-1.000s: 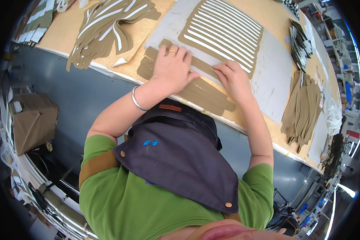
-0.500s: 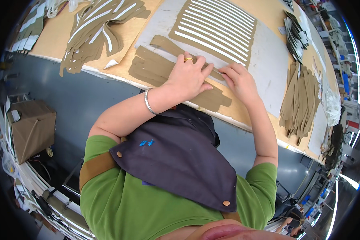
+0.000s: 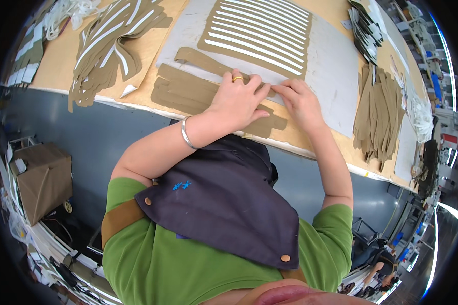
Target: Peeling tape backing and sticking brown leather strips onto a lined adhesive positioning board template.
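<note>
A long brown fabric strip lies across a grey board on the table. My left hand presses on the strip with bent fingers, its thumb apart over a pile of flat brown strips near the table edge. My right hand pinches at the right end of the same strip, close to the left fingertips. What lies between the right fingertips is too small to make out fully. Just beyond both hands is a block of brown strips with white bands, laid side by side.
A loose heap of brown strips with white bands lies at the left. Plain brown strips hang over the table edge at the right, below dark strips. A brown-covered box stands lower left. Another person is at lower right.
The table and everything on it sit slightly further left and up in the picture. Both hands stay at the strip, and the right fingertips are a little nearer the left hand.
</note>
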{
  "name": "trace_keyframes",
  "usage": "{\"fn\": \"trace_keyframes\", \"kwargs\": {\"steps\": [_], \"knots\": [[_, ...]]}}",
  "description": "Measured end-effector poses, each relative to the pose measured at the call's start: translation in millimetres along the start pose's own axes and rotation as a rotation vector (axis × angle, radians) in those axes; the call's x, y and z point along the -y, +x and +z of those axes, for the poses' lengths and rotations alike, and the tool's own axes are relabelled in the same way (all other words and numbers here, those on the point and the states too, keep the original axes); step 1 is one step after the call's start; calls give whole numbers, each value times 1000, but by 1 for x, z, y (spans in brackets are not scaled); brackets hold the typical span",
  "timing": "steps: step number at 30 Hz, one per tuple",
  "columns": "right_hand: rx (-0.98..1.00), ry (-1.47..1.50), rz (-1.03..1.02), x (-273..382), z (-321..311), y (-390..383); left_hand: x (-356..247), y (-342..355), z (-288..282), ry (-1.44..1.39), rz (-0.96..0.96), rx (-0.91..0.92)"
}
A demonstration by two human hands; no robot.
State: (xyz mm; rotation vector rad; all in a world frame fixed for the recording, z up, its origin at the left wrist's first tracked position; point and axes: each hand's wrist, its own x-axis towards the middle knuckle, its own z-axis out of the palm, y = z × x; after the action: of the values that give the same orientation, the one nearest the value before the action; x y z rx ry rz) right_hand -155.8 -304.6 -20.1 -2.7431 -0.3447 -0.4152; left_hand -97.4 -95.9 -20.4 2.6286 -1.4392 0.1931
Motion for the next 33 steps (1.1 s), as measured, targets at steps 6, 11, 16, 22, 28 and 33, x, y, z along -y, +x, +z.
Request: {"fn": "trace_keyframes", "kwargs": {"steps": [6,11,16,22,28,33], "knots": [[-56,-34,3,4,1,-2,-3,-3,4,38,-9,10],[-1,-80,-28,0,2,-6,-4,-5,4,43,-13,20],[54,-201,-57,12,-8,-9,2,-2,4,5,-51,-41],[32,110,168,4,-14,-13,35,30,3,-187,-79,-56],[-92,338,253,28,5,2,48,35,12,-330,66,-15],[40,272,285,32,17,14,50,33,2,-428,15,171]]}}
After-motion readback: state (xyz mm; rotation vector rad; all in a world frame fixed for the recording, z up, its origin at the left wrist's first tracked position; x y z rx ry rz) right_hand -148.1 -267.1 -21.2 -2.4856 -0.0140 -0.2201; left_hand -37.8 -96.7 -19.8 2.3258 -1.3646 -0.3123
